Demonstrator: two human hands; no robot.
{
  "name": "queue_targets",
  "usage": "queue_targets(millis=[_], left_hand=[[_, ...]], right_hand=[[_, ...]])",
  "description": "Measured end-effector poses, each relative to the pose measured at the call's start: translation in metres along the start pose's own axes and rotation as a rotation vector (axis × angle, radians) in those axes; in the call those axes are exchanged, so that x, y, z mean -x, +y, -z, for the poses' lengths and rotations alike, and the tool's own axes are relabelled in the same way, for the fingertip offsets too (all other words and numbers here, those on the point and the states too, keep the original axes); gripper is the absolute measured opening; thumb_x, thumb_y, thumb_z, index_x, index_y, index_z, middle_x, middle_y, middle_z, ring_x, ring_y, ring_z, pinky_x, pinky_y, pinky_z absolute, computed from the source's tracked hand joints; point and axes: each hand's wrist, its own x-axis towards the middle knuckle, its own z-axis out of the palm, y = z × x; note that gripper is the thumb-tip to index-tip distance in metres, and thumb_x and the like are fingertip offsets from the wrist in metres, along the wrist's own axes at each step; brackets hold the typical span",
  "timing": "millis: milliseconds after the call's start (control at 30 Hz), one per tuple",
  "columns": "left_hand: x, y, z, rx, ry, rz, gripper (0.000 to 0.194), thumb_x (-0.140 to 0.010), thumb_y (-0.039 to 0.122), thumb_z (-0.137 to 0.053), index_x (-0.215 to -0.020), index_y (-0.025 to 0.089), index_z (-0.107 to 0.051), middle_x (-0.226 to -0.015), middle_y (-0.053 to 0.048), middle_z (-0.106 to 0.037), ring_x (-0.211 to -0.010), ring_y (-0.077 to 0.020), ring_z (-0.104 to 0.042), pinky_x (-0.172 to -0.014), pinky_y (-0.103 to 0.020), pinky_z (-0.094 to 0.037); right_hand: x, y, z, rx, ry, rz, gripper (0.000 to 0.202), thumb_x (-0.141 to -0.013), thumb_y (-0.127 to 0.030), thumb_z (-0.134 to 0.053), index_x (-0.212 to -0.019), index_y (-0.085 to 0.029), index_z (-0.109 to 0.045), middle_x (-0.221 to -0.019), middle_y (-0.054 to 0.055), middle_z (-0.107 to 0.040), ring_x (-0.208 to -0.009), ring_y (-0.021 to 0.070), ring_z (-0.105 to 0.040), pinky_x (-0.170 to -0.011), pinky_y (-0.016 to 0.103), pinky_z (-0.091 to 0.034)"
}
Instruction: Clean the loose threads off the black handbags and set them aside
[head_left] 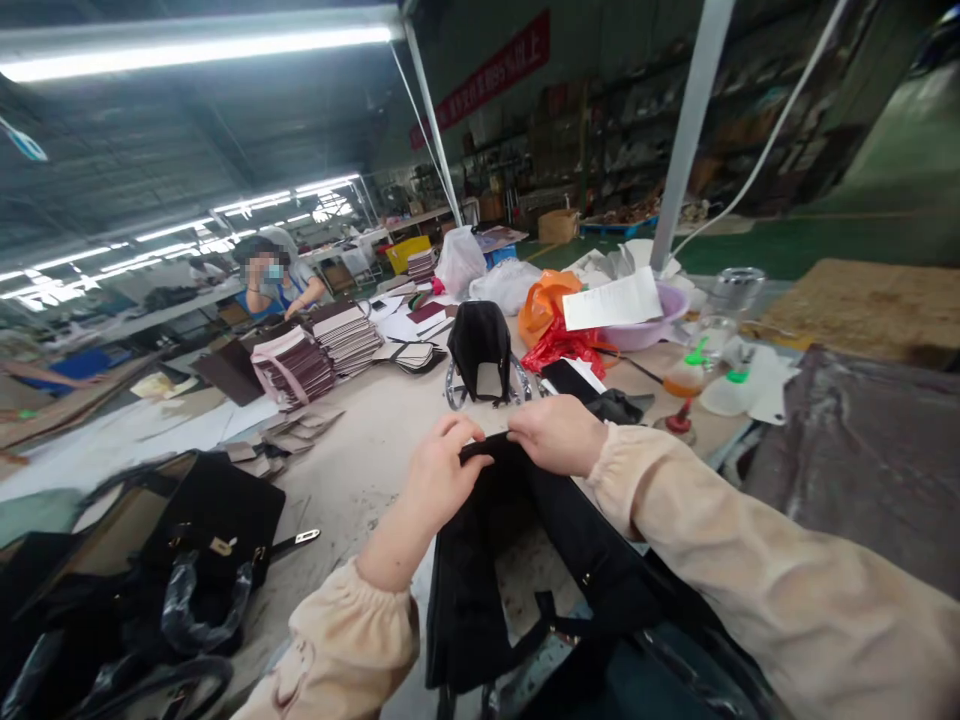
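A black bag piece [465, 600] with an open middle stands in front of me on the table. On the left end of its top edge, my left hand [442, 465] pinches the black material between thumb and fingers. Close beside it, my right hand [551, 433] grips the same edge, its fingers curled and pressed together. Just beyond my hands stands another black bag [481, 345], with plastic-wrapped handles at its sides.
Black bags [217, 530] with wrapped handles lie at the left. Stacked panels [345, 340] stand behind. Orange and red plastic bags [551, 310], a purple basin [649, 330] and bottles [684, 372] are at the right. A person [279, 275] sits farther back.
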Motion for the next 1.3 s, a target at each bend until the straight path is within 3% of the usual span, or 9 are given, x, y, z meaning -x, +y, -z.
queue_targets(millis=[200, 833, 1033, 1300], left_hand=[[-0.008, 0.002, -0.007, -0.031, 0.026, -0.087, 0.012, -0.075, 0.014, -0.066, -0.085, 0.020, -0.062, -0.094, -0.002, -0.056, -0.089, -0.0154, -0.056, -0.083, -0.029, -0.046], [-0.019, 0.008, -0.009, -0.138, -0.036, -0.112, 0.006, -0.078, 0.014, -0.059, -0.075, 0.018, -0.057, -0.084, -0.003, -0.058, -0.083, -0.0164, -0.056, -0.077, -0.029, -0.046], [-0.017, 0.006, -0.008, -0.125, -0.029, -0.083, 0.010, -0.077, 0.014, -0.061, -0.085, 0.018, -0.057, -0.089, -0.003, -0.058, -0.086, -0.0167, -0.057, -0.079, -0.029, -0.046], [-0.015, 0.004, -0.009, -0.130, -0.004, -0.128, 0.004, -0.079, 0.016, -0.059, -0.080, 0.019, -0.062, -0.092, -0.004, -0.059, -0.089, -0.0170, -0.056, -0.082, -0.030, -0.047]], right_hand=[[0.001, 0.003, -0.001, -0.024, 0.024, -0.009, 0.026, -0.086, -0.030, -0.044, -0.079, -0.018, -0.067, -0.082, 0.006, -0.069, -0.078, 0.0193, -0.063, -0.061, 0.027, -0.036], [0.003, 0.004, 0.000, -0.027, 0.009, -0.038, 0.026, -0.087, -0.030, -0.044, -0.082, -0.018, -0.066, -0.087, 0.007, -0.070, -0.083, 0.0211, -0.064, -0.064, 0.027, -0.040], [0.003, 0.005, -0.002, -0.030, 0.019, -0.034, 0.025, -0.087, -0.030, -0.044, -0.082, -0.019, -0.067, -0.085, 0.007, -0.070, -0.082, 0.0209, -0.064, -0.065, 0.027, -0.040], [0.003, 0.003, -0.002, -0.052, 0.016, -0.041, 0.026, -0.088, -0.030, -0.044, -0.083, -0.019, -0.067, -0.085, 0.006, -0.070, -0.083, 0.0203, -0.064, -0.065, 0.027, -0.040]])
